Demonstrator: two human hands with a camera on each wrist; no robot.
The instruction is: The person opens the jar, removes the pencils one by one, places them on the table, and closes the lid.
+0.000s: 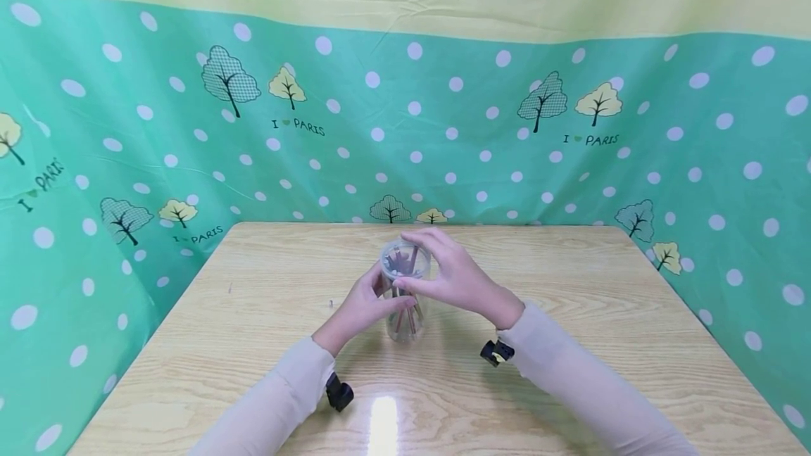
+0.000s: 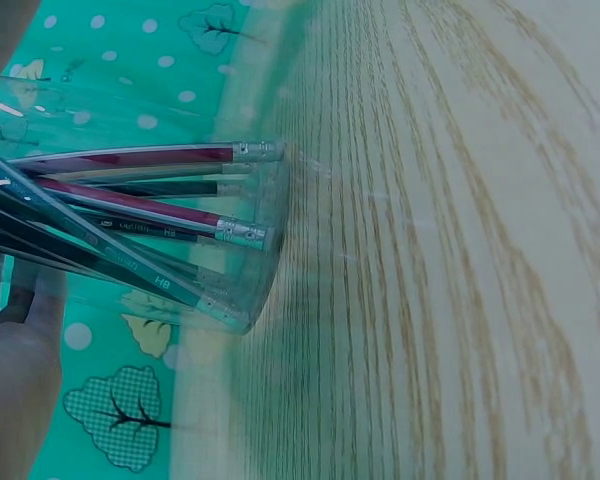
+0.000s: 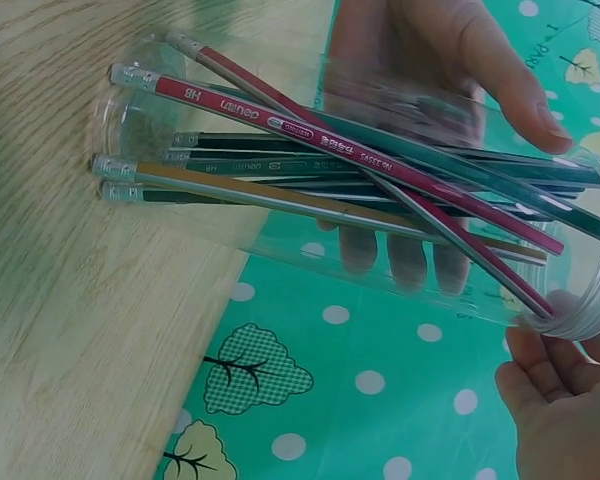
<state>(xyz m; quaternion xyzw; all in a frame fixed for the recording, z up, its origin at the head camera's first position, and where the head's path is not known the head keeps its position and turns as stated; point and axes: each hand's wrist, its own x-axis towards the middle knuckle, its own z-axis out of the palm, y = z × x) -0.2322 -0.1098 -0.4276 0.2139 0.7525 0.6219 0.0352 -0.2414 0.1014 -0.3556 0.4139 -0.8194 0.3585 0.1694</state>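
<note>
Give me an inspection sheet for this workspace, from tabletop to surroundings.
Surface: pale wood-grain tabletop, with a bright glare patch nearest the wearer.
Job's things: clear plastic jar holding red, green and yellow pencils, ferrule ends down.
Clutter: a speck left of the jar, too small to identify.
Hands: left hand grips the jar's side; right hand grips around its rim.
Cables: nothing seen.
Surroundings: green-and-yellow printed cloth behind and on both sides.
</note>
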